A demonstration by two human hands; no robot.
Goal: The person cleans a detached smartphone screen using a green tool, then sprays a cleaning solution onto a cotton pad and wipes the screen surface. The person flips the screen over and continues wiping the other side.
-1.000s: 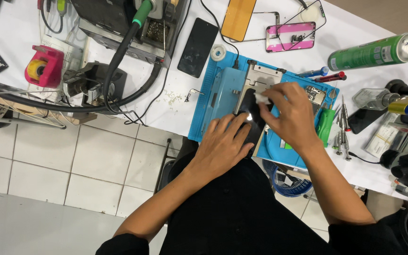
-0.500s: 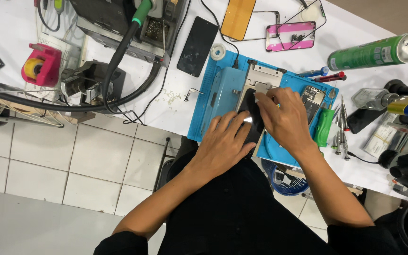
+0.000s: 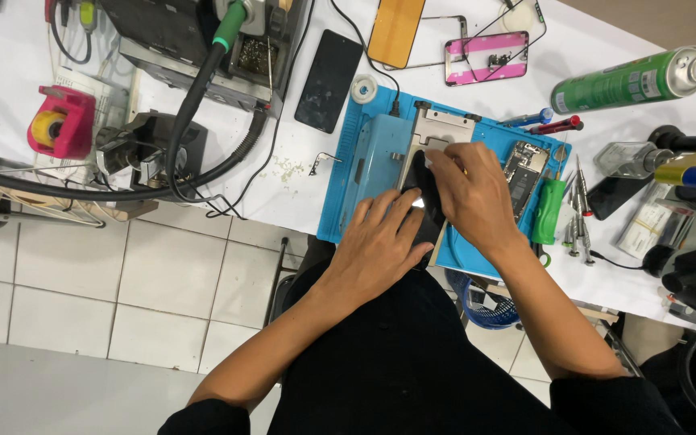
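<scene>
A black phone (image 3: 427, 201) lies on a metal fixture (image 3: 438, 129) on the blue work mat (image 3: 364, 169). My left hand (image 3: 380, 246) rests flat on the phone's near end and holds it down. My right hand (image 3: 473, 193) covers the phone's right side, its fingers pinched at the phone's far end, where something small and white shows at the fingertips. Most of the phone is hidden under both hands.
On the white bench stand a green spray can (image 3: 634, 79), a black phone (image 3: 328, 80), an orange phone (image 3: 396, 31), a pink-framed opened phone (image 3: 486, 58), screwdrivers (image 3: 577, 205), a green-handled tool (image 3: 548, 211), a hot-air station with hose (image 3: 203, 89) and a pink tape holder (image 3: 60, 121). White tiled floor lies below.
My right hand has slid left along the phone towards its far end. My left hand has stayed on the near end.
</scene>
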